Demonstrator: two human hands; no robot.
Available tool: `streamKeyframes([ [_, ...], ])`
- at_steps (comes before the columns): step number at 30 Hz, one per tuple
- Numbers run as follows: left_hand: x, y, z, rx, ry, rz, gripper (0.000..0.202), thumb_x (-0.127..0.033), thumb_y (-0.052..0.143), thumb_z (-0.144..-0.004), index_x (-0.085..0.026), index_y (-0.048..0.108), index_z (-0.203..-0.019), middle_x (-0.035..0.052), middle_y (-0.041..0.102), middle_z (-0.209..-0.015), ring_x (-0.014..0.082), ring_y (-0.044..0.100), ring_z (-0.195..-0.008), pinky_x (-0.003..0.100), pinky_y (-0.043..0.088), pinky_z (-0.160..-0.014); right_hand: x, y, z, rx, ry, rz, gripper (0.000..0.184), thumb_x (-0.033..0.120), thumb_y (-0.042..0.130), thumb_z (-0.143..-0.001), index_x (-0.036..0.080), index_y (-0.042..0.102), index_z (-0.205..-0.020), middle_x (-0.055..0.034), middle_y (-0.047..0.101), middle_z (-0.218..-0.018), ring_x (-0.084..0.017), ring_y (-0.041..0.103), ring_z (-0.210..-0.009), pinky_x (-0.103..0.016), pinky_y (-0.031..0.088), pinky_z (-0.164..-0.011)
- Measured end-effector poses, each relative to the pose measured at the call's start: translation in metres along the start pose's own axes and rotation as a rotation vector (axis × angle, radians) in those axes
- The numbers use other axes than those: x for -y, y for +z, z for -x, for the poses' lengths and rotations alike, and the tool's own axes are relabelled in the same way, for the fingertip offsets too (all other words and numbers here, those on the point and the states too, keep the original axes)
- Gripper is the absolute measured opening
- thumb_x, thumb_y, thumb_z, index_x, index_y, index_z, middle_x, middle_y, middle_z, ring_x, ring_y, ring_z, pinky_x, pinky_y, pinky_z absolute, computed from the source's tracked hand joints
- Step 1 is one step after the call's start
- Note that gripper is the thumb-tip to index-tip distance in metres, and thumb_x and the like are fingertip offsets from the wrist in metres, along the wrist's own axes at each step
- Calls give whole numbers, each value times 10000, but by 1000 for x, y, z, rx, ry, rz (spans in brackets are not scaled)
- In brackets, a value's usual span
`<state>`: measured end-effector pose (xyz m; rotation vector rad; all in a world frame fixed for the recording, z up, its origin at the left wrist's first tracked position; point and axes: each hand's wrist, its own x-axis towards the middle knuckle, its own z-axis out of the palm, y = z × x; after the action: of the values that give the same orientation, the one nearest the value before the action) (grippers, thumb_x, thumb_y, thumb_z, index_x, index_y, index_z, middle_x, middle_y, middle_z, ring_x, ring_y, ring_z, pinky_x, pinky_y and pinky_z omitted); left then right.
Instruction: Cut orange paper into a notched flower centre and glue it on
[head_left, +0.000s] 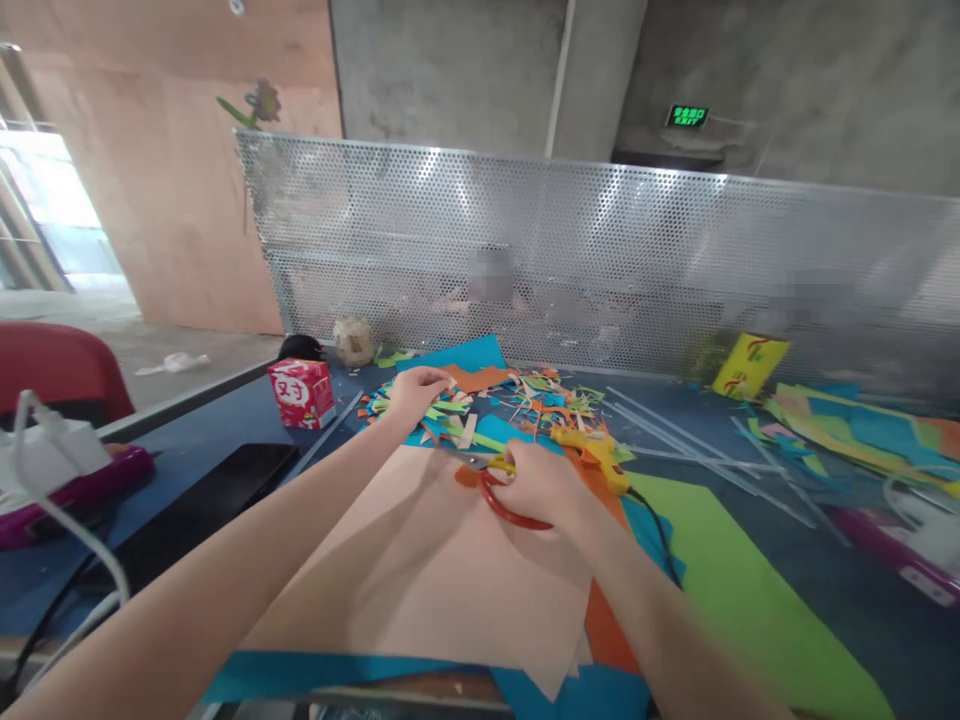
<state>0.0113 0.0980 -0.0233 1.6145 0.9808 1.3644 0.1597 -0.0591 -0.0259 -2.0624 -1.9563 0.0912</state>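
My right hand (541, 482) is closed around the red and yellow handles of a pair of scissors (501, 492), held over a large peach paper sheet (420, 560). My left hand (416, 388) reaches further out, its fingers curled down onto a pile of coloured paper scraps (510, 395). Whether it grips a scrap I cannot make out. A yellow glue gun (592, 452) lies just beyond my right hand, its black cord (660, 540) trailing toward me.
A red and white carton (302, 392) stands at the left, next to a black phone (217, 480). Glue sticks (675, 440) lie right of the pile, over a green sheet (742, 590). A perforated metal screen (600, 260) closes the table's far side. White charger (45, 450) at left.
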Motion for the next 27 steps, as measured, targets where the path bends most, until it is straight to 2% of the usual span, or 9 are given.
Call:
streamKeyframes([
  [3, 2, 32, -18, 165, 17, -152, 113, -243, 671, -681, -136, 635, -679, 23, 625, -643, 120, 561, -581, 243, 448, -558, 6, 0, 5, 31, -33, -35, 242, 460, 506, -699, 248, 582, -789, -52, 687, -807, -245, 633, -693, -261, 332, -474],
  [6, 1, 61, -37, 298, 60, -282, 206, -296, 514, -834, -140, 588, -947, 55, 610, -933, 142, 582, -772, 316, 498, -682, 5, 3, 4, 47, -49, -61, 231, 425, 526, -673, 262, 595, -823, -37, 693, -845, -245, 640, -727, -258, 361, -482],
  [8, -2, 69, -45, 374, 110, -357, 259, -298, 475, -859, -151, 537, -1063, 75, 563, -1072, 170, 568, -895, 373, 488, -763, 2, 5, 2, 50, -48, -69, 273, 415, 520, -676, 259, 593, -888, -41, 690, -898, -242, 640, -768, -258, 380, -497],
  [11, -2, 60, -46, 451, 172, -474, 283, -285, 654, -712, -173, 601, -967, 70, 606, -1021, 225, 557, -962, 362, 437, -819, -1, 5, 0, 43, -29, -62, 340, 441, 512, -685, 218, 573, -934, -76, 676, -940, -252, 632, -793, -270, 390, -514],
  [15, 5, 29, -23, 507, 180, -639, 302, -346, 759, -475, -214, 648, -722, 57, 666, -822, 282, 585, -883, 300, 414, -746, 1, 2, 1, 40, -21, -52, 309, 435, 526, -685, 194, 559, -876, -100, 675, -891, -260, 627, -757, -272, 359, -495],
  [18, 10, 17, -2, 501, 179, -736, 330, -386, 739, -452, -208, 641, -713, 75, 670, -803, 298, 586, -865, 314, 404, -721, 4, 1, 3, 47, -36, -69, 278, 413, 540, -684, 201, 567, -862, -86, 681, -877, -236, 632, -719, -253, 340, -472],
  [23, 10, 21, 13, 464, 212, -725, 167, -208, 681, -495, -198, 630, -654, 61, 659, -693, 261, 600, -775, 306, 400, -695, -1, -8, -1, -14, -48, -56, 218, 437, 584, -678, 229, 589, -741, -13, 683, -790, -175, 625, -706, -222, 371, -520],
  [25, 9, 24, 13, 436, 218, -669, 129, -183, 659, -521, -206, 634, -645, 48, 646, -636, 238, 600, -714, 293, 404, -664, -10, -15, -5, -103, 36, -13, 210, 414, 550, -732, 218, 603, -786, -36, 676, -845, -191, 619, -807, -241, 406, -623],
  [27, 7, 27, 14, 397, 212, -596, 94, -209, 654, -552, -214, 637, -644, 40, 635, -598, 223, 595, -669, 284, 409, -635, -23, -23, -8, -219, 218, 53, 249, 336, 469, -808, 153, 603, -910, -138, 642, -963, -262, 577, -955, -334, 407, -746],
])
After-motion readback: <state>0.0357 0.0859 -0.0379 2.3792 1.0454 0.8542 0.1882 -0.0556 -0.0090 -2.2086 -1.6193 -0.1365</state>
